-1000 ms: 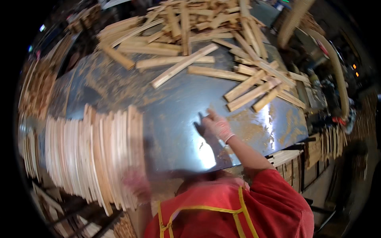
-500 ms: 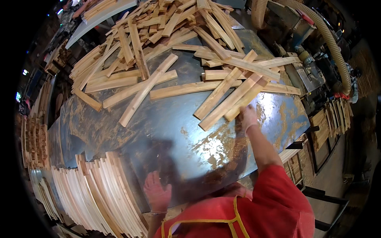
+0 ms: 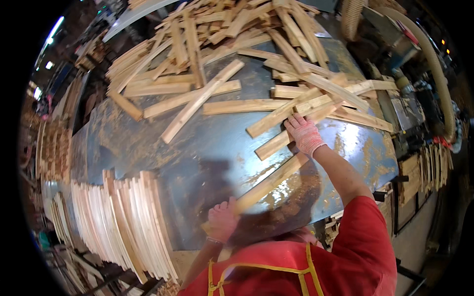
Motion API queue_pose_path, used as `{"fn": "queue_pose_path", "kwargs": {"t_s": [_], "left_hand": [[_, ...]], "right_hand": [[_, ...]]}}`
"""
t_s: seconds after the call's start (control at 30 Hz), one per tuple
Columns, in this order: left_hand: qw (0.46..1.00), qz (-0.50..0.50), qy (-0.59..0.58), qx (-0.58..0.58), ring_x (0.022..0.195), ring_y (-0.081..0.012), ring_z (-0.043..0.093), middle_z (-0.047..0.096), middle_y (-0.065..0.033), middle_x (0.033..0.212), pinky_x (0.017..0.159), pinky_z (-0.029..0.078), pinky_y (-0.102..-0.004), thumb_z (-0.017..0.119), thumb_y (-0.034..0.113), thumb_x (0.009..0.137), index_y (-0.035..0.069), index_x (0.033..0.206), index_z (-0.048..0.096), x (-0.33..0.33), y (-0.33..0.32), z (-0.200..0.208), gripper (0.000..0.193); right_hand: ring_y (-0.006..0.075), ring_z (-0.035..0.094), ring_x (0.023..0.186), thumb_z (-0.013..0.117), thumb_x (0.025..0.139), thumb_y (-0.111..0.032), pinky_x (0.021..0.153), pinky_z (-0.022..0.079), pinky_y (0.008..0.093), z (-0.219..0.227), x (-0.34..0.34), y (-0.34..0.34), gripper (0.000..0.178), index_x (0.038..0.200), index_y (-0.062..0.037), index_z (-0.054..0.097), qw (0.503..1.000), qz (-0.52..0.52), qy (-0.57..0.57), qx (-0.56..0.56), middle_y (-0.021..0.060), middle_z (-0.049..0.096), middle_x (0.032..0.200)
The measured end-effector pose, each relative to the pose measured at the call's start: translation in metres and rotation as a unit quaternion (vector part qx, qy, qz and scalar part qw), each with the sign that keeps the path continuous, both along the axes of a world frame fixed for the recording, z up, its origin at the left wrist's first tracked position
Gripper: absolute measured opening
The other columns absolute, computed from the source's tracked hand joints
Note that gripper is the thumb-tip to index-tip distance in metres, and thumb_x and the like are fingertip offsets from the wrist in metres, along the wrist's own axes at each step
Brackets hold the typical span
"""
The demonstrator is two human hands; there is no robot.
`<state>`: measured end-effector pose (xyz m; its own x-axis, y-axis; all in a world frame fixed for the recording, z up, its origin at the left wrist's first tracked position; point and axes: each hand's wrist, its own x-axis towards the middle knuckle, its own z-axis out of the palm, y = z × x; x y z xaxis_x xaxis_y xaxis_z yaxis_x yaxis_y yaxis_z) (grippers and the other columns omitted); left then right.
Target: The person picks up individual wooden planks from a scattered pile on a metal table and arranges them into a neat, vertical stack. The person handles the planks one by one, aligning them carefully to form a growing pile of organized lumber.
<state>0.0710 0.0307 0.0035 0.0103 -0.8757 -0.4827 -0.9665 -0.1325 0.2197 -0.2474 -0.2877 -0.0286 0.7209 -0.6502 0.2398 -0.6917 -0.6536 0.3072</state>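
- Across the whole middle of the room lies a big blue metal table (image 3: 163, 148), its surface worn and shiny, with sawdust near the right side.
- On the far part of the table sits a large loose pile of wooden slats (image 3: 222, 34), lying in all directions, some sliding down toward the centre.
- On the near left, a neat row of stacked slats (image 3: 123, 222) stands on edge, packed close together along the table border.
- On the far right, a thick beige hose (image 3: 434, 64) bends down beside the machines.
- Near the bottom stands a person in a red shirt (image 3: 355, 246) with yellow straps, leaning over the table.
- One long slat (image 3: 269, 183) lies diagonally between both hands, its near end at the left hand and its far end close under the right hand.
- The right hand (image 3: 303, 133), in a white and pink glove, is laid flat with fingers spread on the slats at the pile edge; it presses, it does not close around anything.
- The left hand (image 3: 222, 219) is curled at the near end of the long slat and seems to hold it, though blur hides the fingers.
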Motion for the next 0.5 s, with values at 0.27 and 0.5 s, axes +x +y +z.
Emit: {"fn": "queue_pose_path", "kwargs": {"t_s": [0.27, 0.5], "left_hand": [[0.947, 0.244, 0.195, -0.076, 0.117, -0.0396, 0.069, 0.07, -0.0198, 0.13, 0.102, 0.055, -0.0457, 0.079, 0.032, 0.091, 0.005, 0.147, 0.062, 0.071, 0.159, -0.003, 0.065], [0.841, 0.422, 0.335, -0.047, 0.112, -0.0408, 0.071, 0.073, -0.0214, 0.121, 0.096, 0.056, -0.0499, 0.077, 0.045, 0.095, 0.004, 0.143, 0.064, 0.108, 0.231, 0.025, 0.064]], "right_hand": [[0.0309, 0.07, 0.114, 0.075, 0.092, -0.058, 0.1, 0.052, 0.0423, 0.081, 0.15, 0.075, 0.085, 0.157, -0.0087, 0.051, 0.889, -0.117, 0.039, 0.441, 0.0115, 0.074, 0.118], [0.0213, 0.068, 0.087, 0.066, 0.102, -0.049, 0.08, 0.054, 0.0367, 0.017, 0.305, 0.218, 0.059, 0.137, -0.0016, 0.065, 0.617, -0.159, -0.339, 0.693, 0.0126, 0.073, 0.1]]}}
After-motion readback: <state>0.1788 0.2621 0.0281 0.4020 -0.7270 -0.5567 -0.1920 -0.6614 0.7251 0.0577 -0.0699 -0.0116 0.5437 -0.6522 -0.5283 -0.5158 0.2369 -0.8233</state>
